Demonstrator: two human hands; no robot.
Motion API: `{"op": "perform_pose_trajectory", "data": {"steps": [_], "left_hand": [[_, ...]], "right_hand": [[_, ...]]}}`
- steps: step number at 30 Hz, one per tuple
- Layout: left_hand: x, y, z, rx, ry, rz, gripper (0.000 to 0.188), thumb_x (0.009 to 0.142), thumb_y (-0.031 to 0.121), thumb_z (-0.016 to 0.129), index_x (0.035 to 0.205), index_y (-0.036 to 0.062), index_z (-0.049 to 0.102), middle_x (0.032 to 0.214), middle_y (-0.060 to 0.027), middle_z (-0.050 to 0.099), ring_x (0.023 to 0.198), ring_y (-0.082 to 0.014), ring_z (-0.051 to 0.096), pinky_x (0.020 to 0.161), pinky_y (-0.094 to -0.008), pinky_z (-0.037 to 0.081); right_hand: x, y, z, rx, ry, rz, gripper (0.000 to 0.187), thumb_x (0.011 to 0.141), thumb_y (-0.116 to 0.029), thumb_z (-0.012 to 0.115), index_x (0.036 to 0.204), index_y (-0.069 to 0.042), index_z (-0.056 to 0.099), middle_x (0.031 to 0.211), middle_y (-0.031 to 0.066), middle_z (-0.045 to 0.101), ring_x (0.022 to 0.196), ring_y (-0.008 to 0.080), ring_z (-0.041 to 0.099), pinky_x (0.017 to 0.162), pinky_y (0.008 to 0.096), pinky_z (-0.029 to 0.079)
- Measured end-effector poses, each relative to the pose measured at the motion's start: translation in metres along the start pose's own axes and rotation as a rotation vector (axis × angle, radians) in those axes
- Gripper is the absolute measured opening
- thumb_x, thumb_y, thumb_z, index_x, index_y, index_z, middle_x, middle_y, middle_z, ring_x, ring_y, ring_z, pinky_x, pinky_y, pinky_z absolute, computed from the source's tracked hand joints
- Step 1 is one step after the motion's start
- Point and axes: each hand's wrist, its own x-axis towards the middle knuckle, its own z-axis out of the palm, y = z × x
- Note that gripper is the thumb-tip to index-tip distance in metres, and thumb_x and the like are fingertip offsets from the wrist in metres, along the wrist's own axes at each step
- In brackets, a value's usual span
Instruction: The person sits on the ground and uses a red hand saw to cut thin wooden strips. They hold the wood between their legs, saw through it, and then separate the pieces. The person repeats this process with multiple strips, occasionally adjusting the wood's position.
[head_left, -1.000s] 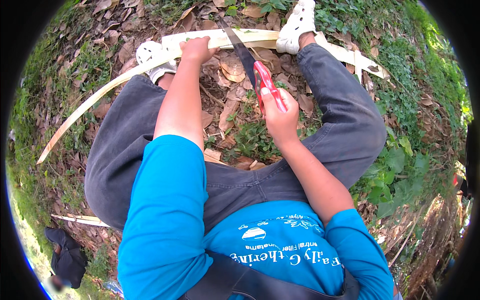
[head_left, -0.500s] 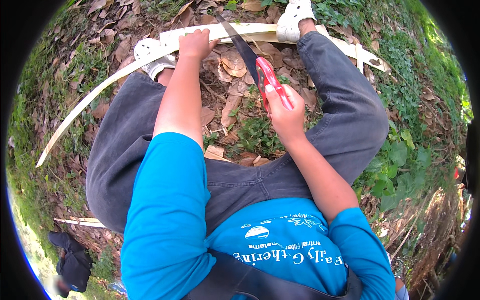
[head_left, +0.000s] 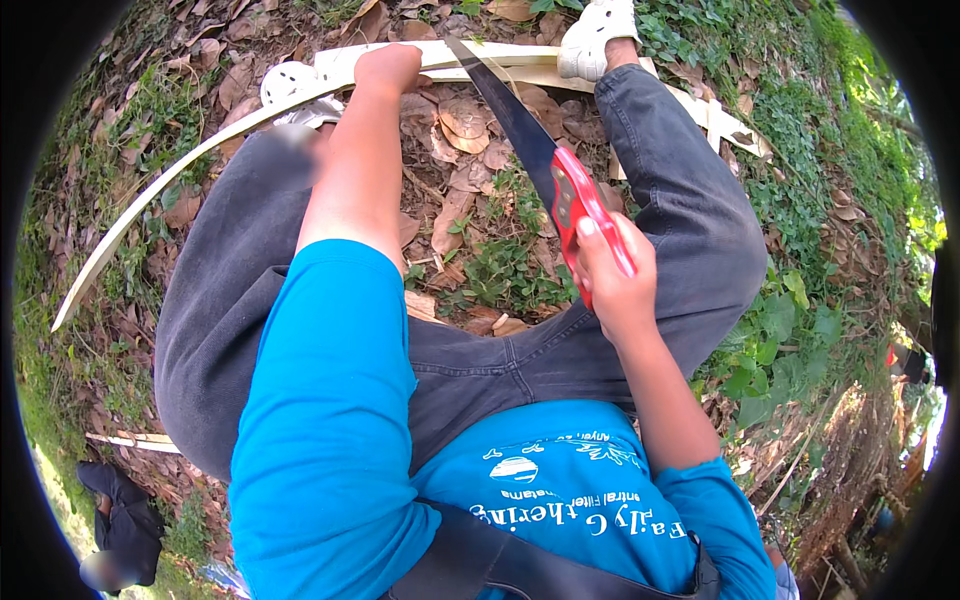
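My right hand (head_left: 615, 275) grips the red handle of a hand saw (head_left: 535, 160). Its dark blade slants up and to the left, with the tip resting on a long pale strip of split bamboo (head_left: 190, 165). That strip lies across the ground in front of me and curves down toward the left. My left hand (head_left: 388, 68) is closed on the strip, just left of where the blade meets it. My white shoes (head_left: 595, 35) stand on or against the strip at both sides. I sit with knees apart in dark trousers.
Dry brown leaves and small green weeds (head_left: 500, 270) cover the ground between my legs. A second thin pale strip (head_left: 130, 438) lies at the lower left. Next to it is a dark bundle (head_left: 125, 520). Denser green plants (head_left: 790, 330) grow on the right.
The saw has shifted along the strip: my right hand and the red handle have drawn back slightly toward me. My left hand keeps its hold on the strip.
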Motion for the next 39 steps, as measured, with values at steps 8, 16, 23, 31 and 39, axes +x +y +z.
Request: {"op": "perform_pose_trajectory", "data": {"steps": [8, 16, 23, 31, 39], "left_hand": [[-0.004, 0.012, -0.013, -0.027, -0.059, -0.09, 0.038, 0.094, 0.045, 0.073, 0.117, 0.016, 0.077, 0.117, -0.0069, 0.077, 0.11, -0.0273, 0.073, 0.091, -0.0438, 0.058], [-0.004, 0.005, -0.011, -0.015, -0.061, -0.104, 0.043, 0.092, 0.048, 0.072, 0.118, 0.0143, 0.074, 0.114, -0.0086, 0.076, 0.108, -0.0299, 0.072, 0.089, -0.0463, 0.059], [-0.012, 0.008, -0.007, 0.048, 0.11, -0.095, 0.048, 0.093, 0.054, 0.069, 0.126, 0.0192, 0.069, 0.113, -0.0065, 0.076, 0.106, -0.0284, 0.073, 0.085, -0.0462, 0.06], [-0.016, 0.006, -0.001, 0.041, 0.154, -0.068, 0.054, 0.092, 0.052, 0.07, 0.139, 0.0262, 0.062, 0.116, -0.0037, 0.076, 0.106, -0.0269, 0.073, 0.087, -0.0451, 0.06], [-0.016, 0.009, 0.005, 0.009, 0.18, -0.113, 0.047, 0.091, 0.051, 0.072, 0.131, 0.0286, 0.065, 0.114, -0.0007, 0.077, 0.107, -0.0223, 0.073, 0.084, -0.044, 0.06]], "right_hand": [[0.064, 0.005, 0.016, -0.01, -0.007, -0.078, 0.026, 0.101, -0.022, 0.067, 0.084, -0.003, 0.064, 0.065, -0.0035, 0.056, 0.056, 0.0042, 0.048, 0.052, 0.0255, 0.038], [0.109, 0.046, 0.043, -0.018, 0.027, -0.156, 0.023, 0.099, -0.017, 0.069, 0.081, -0.004, 0.063, 0.069, -0.004, 0.057, 0.061, 0.0053, 0.048, 0.056, 0.0276, 0.039], [0.118, 0.071, 0.055, 0.09, -0.001, -0.155, 0.02, 0.1, -0.019, 0.068, 0.087, -0.005, 0.064, 0.07, -0.0045, 0.057, 0.061, 0.0048, 0.049, 0.056, 0.0259, 0.039], [0.116, 0.032, 0.049, 0.053, -0.043, -0.061, 0.025, 0.102, -0.022, 0.067, 0.085, -0.005, 0.062, 0.068, -0.002, 0.059, 0.057, 0.0064, 0.054, 0.053, 0.0261, 0.042], [0.109, 0.089, 0.043, 0.072, -0.068, -0.138, 0.023, 0.104, -0.024, 0.066, 0.089, -0.006, 0.06, 0.07, -0.0021, 0.058, 0.059, 0.0051, 0.053, 0.053, 0.0247, 0.042]]}}
